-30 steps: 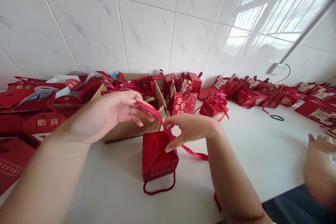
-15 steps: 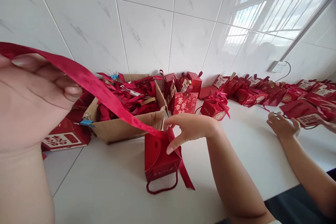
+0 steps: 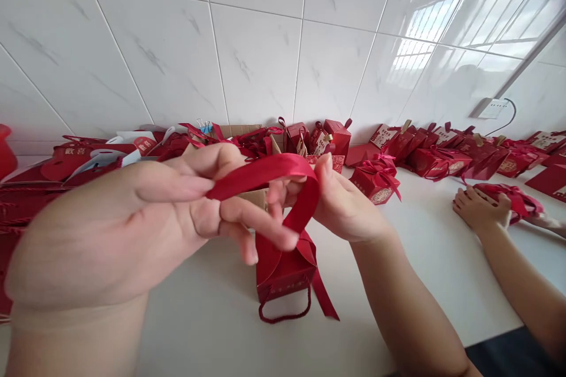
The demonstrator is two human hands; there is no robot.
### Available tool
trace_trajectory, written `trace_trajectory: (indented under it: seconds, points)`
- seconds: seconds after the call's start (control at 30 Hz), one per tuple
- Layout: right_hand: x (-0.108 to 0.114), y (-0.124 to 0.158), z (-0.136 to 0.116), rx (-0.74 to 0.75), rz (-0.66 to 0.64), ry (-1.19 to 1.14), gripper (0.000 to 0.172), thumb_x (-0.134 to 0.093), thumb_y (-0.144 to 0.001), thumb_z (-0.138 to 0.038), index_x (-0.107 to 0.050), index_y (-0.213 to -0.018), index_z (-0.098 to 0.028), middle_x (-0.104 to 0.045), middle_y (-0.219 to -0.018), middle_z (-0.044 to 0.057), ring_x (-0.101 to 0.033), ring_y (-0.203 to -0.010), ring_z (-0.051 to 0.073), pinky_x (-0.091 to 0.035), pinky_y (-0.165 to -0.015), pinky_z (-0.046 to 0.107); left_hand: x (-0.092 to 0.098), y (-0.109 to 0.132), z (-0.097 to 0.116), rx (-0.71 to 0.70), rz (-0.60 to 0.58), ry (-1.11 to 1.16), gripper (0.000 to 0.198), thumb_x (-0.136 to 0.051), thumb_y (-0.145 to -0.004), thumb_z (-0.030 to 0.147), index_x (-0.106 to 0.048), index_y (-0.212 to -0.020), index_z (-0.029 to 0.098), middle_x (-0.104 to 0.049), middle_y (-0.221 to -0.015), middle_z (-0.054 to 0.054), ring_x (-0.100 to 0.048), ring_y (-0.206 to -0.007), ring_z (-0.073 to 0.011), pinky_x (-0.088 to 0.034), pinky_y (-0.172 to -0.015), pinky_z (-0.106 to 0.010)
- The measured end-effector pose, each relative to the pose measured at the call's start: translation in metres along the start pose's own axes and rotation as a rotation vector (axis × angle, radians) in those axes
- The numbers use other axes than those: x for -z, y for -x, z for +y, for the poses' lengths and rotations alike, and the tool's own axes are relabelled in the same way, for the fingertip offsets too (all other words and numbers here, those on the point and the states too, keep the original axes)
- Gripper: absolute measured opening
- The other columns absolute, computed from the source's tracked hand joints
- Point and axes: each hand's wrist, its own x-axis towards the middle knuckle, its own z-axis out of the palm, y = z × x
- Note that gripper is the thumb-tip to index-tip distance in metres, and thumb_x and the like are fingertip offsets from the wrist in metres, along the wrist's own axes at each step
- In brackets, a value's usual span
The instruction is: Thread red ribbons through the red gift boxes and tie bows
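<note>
A red ribbon (image 3: 265, 169) arches between my two hands above a small red gift box (image 3: 285, 271). My left hand (image 3: 163, 206) pinches the ribbon between thumb and fingers, its other fingers reaching over the box. On the right of the loop, my right hand (image 3: 345, 203) holds the ribbon between thumb and fingers. The box stands upright on the white table, its rope handle (image 3: 285, 319) hanging at the front. From its right side a ribbon tail (image 3: 325, 297) lies down on the table. My hands partly hide the box top.
Behind my hands is a cardboard box (image 3: 241, 129) of red ribbons, mostly hidden. Red packages (image 3: 66, 159) are piled at the left. A finished-looking red box with a bow (image 3: 375, 179) and several others line the tiled wall. At the right, another person's hands (image 3: 481, 209) hold a red box.
My left hand has come in from the far left with the ribbon, which now forms a loop. My right hand has lifted from the box top. The other person's box has turned and lowered.
</note>
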Motion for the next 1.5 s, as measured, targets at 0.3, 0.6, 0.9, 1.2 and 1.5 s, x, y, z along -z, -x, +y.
trace_trajectory:
  seconds: [0.3,0.6,0.9,1.2,1.5]
  points:
    - [0.021,0.003,0.001,-0.148,-0.124,-0.842,0.034,-0.055,-0.09,-0.035,-0.053,-0.061,-0.017,-0.047,-0.05,-0.005,-0.053,-0.048,0.009,-0.044,-0.051,0.023,-0.019,-0.003,-0.001,-0.118,-0.102,-0.214,0.018,-0.044,-0.088,0.017,-0.061,-0.085,0.021,-0.058,-0.079,0.004,-0.068,-0.065,-0.0153,-0.052,-0.064,-0.027]
    - [0.069,0.016,0.009,-0.2,0.309,-0.509,0.018,-0.06,-0.082,-0.042,-0.052,-0.079,-0.026,-0.03,-0.052,-0.006,-0.038,-0.046,0.011,-0.04,-0.052,0.029,-0.026,-0.003,-0.034,0.181,-0.092,-1.174,0.028,-0.055,-0.081,0.052,-0.057,-0.08,0.024,-0.057,-0.056,0.003,-0.046,-0.045,-0.0144,-0.028,-0.043,-0.026]
    - [0.092,0.028,0.016,-0.242,0.52,-0.271,0.023,-0.049,-0.086,-0.048,-0.052,-0.075,-0.027,-0.036,-0.061,0.0,-0.044,-0.057,0.016,-0.04,-0.058,0.034,-0.029,-0.002,-0.054,0.183,-0.072,-1.343,0.03,-0.068,-0.068,0.038,-0.047,-0.054,0.023,-0.048,-0.044,0.002,-0.035,-0.035,-0.0141,-0.015,-0.043,-0.028]
    - [0.094,0.034,0.016,-0.329,0.256,-0.446,0.032,-0.063,-0.083,-0.031,-0.052,-0.055,-0.02,-0.03,-0.045,-0.006,-0.032,-0.044,0.009,-0.026,-0.048,0.028,-0.006,0.02,-0.068,0.23,0.154,-0.938,0.023,-0.054,-0.083,0.044,-0.057,-0.08,0.022,-0.063,-0.072,-0.001,-0.056,-0.061,-0.0162,-0.039,-0.054,-0.025]
    - [0.032,-0.003,0.022,-0.491,-0.361,-0.131,0.031,-0.056,-0.084,-0.042,-0.056,-0.065,-0.017,-0.041,-0.061,-0.004,-0.033,-0.053,0.008,-0.025,-0.05,0.025,0.018,0.018,-0.101,0.305,0.316,-0.144,0.014,-0.06,-0.078,0.028,-0.057,-0.086,0.017,-0.065,-0.076,-0.002,-0.061,-0.064,-0.0152,-0.05,-0.059,-0.027]
